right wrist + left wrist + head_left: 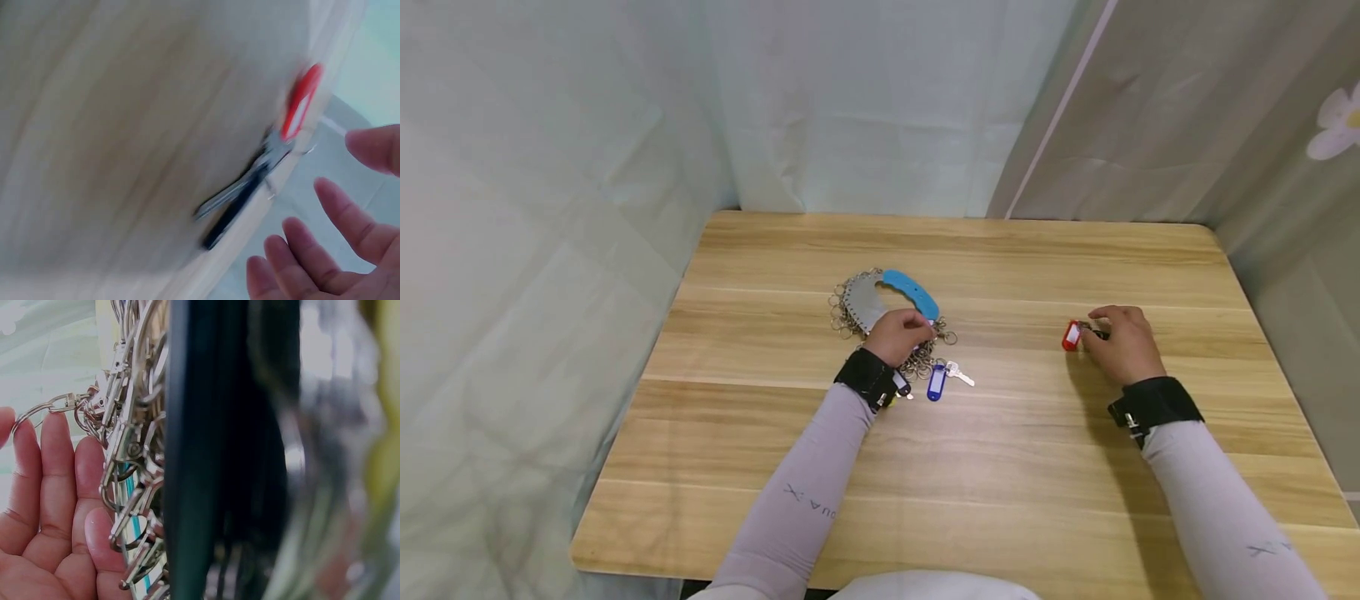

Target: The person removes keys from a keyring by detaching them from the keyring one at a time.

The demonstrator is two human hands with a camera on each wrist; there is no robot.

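A grey curved plate (862, 302) with a blue handle (912, 292) lies on the table, metal clasps and rings hanging along its edge. My left hand (897, 335) is over its lower part. In the left wrist view, thumb and forefinger pinch a metal ring (28, 417) joined to a swivel clasp. Far to the right, my right hand (1126, 346) hovers beside a red key tag (1072, 335), its fingers spread apart. Attached to that tag in the right wrist view are a silver key (222, 199) and a black-headed key (234, 212).
Just right of the left wrist lie a blue key tag (936, 382) and its silver key (960, 373). A dark tag (902, 384) peeks out by the left wristband. The wooden table (1015, 483) ends at curtains (880, 108) behind and at both sides.
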